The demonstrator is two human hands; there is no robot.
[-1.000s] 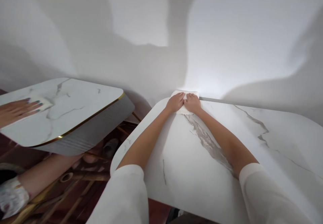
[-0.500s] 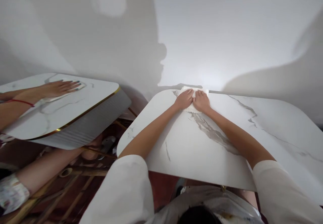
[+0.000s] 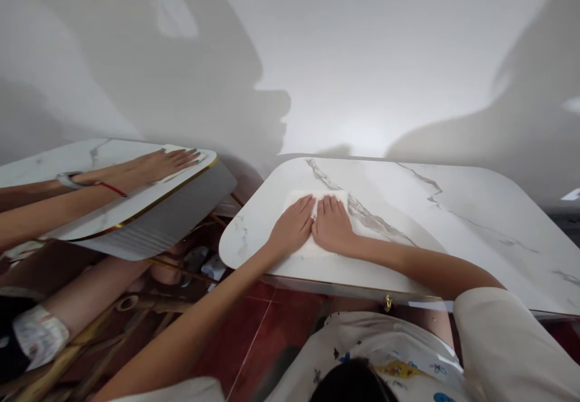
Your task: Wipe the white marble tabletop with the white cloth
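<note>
A white cloth (image 3: 310, 247) lies spread on a white table (image 3: 389, 199) with grey marbled veins. My left hand (image 3: 292, 226) rests flat on the cloth, fingers stretched forward. Close beside it, my right hand (image 3: 334, 226) also presses flat on the cloth, the thumbs almost meeting. Both hands are near the table's left part, between its back and front edges. Parts of the cloth are hidden beneath the palms.
At the left, another person's hand (image 3: 174, 161) lies on a pale cloth on a second marbled table (image 3: 97, 154). A white wall (image 3: 344, 57) stands behind both tables. A wooden stool (image 3: 149, 305) is low at the left, and a brass knob (image 3: 388, 303) sits under my table's front edge.
My hands and the cloth have slid from the table's back edge toward me and a little left. The other person's hand has moved right along its table.
</note>
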